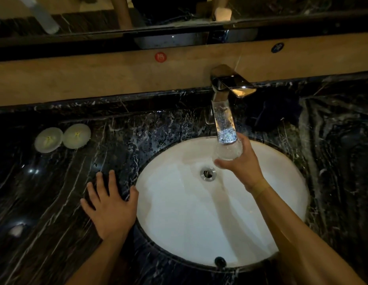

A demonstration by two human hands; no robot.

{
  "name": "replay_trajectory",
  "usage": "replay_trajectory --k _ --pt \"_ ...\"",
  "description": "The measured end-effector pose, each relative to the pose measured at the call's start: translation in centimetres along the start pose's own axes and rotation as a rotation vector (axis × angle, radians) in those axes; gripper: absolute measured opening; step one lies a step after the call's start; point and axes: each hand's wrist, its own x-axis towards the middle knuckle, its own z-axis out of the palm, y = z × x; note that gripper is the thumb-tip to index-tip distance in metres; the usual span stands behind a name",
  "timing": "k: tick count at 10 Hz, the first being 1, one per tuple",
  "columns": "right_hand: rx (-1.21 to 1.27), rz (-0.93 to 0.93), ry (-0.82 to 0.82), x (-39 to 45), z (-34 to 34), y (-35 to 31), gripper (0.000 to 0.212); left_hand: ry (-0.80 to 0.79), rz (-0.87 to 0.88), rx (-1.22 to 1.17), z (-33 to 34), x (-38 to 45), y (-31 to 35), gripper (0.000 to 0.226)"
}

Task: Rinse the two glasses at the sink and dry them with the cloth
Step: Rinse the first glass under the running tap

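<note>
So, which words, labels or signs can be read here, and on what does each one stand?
None can be read.
Red round sticker on the beige backsplash: a pale mark, too blurred.
Blue round sticker on the same backsplash: too blurred.
Small dark print on the white sink rim behind the faucet: too small.

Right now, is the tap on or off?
On. Bubbling water pours from the faucet into the glass that the right hand holds over the sink.

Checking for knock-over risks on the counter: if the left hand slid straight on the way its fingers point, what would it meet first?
Probably nothing soon: the left hand points up the bare dark counter; the two white round lids lie left of that line, though depth is uncertain.
</note>
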Motion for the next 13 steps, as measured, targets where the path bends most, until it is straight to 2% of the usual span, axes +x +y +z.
replay_trajectory --k 2,5,7,9,10,11,12,13 --pt "0.008 0.008 -0.087 -0.9 1.8 0.6 0.085 -0.005 0.0 -0.005 -0.1 0.0 0.2 0.08" --pt "0.03 -0.021 0.004 0.4 1.0 -0.5 0.085 -0.005 0.003 -0.02 -0.3 -0.1 0.2 0.081" --pt "-0.002 -0.031 -0.089 -1.0 1.5 -0.3 0.086 -0.008 0.001 -0.022 -0.3 -0.1 0.2 0.081" --pt "0.022 -0.043 -0.033 -0.1 1.6 -0.8 0.085 -0.012 0.007 -0.017 -0.3 -0.1 0.2 0.081" --pt "-0.045 0.01 -0.077 -0.1 0.6 0.6 0.091 -0.004 0.014 -0.028 -0.2 -0.1 0.2 0.08" --pt "-0.032 0.089 -0.101 -0.9 0.6 1.5 0.083 -0.005 0.014 -0.015 -0.2 -0.1 0.2 0.08" --pt "0.167 0.287 -0.234 -2.2 0.7 3.2 0.071 -0.005 0.01 -0.016 -0.2 0.0 0.2 0.08" --pt "0.189 0.404 -0.307 -3.1 1.2 4.2 0.066 -0.006 0.013 -0.021 -0.2 0.0 0.3 0.08"
